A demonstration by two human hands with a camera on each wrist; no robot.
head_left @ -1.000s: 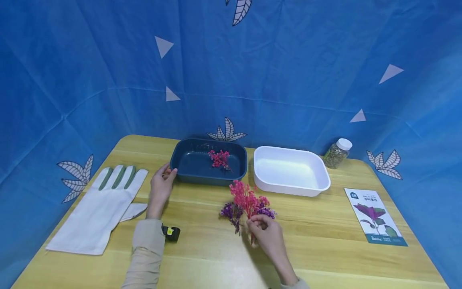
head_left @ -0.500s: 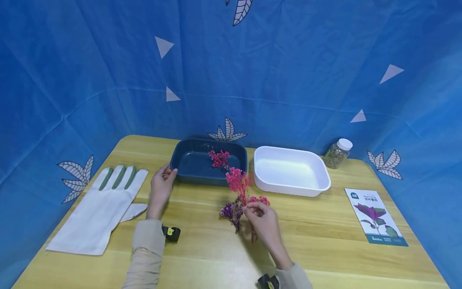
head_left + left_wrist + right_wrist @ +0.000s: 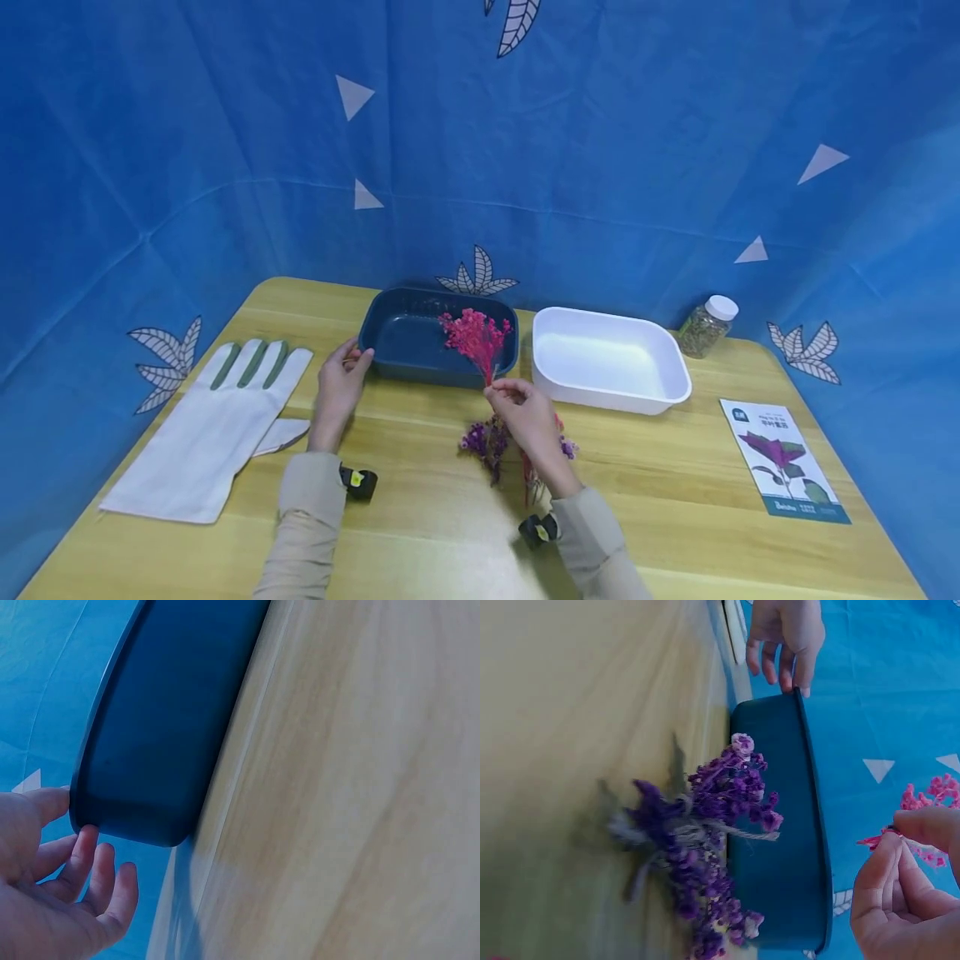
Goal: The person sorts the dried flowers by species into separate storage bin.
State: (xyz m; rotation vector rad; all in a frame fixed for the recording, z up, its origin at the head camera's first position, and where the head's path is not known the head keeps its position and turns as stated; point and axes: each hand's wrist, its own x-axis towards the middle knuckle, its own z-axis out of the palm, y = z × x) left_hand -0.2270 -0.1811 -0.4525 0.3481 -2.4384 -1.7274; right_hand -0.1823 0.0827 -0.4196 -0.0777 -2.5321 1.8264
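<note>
"grip first: what does the right hand [image 3: 531,421] have?"

"pink sprig [image 3: 480,340], pinched by the stem between thumb and fingertips."

"and where is it?"

"at the front edge of the dark tray [image 3: 408,337], blooms crossing the tray's right half in the head view. the right wrist view puts them above the rim, so i'd say not set down."

"the left hand [image 3: 341,383]?"

"grasping the dark tray's left end, one fingertip at the rim, another against the end wall; to steady it, i'd guess."

"how far along is this?"

"partway, in my judgement. lifting this sprig is done; letting it go isn't. whether more pink lies in the tray behind it, i can't separate."

"anything left on the desk [image 3: 420,533]?"

"purple flowers [image 3: 491,443] in front of the dark tray, and pink stems [image 3: 531,482] partly hidden by the right arm. neither hand holds those, so i count them as not dealt with."

"further out?"

"white tray [image 3: 592,397] just right of the dark one, white-capped jar [image 3: 703,329] at the back right, printed packet [image 3: 783,458] nearer the front, white glove [image 3: 187,450] on the left. neither hand touches any of them."
</note>
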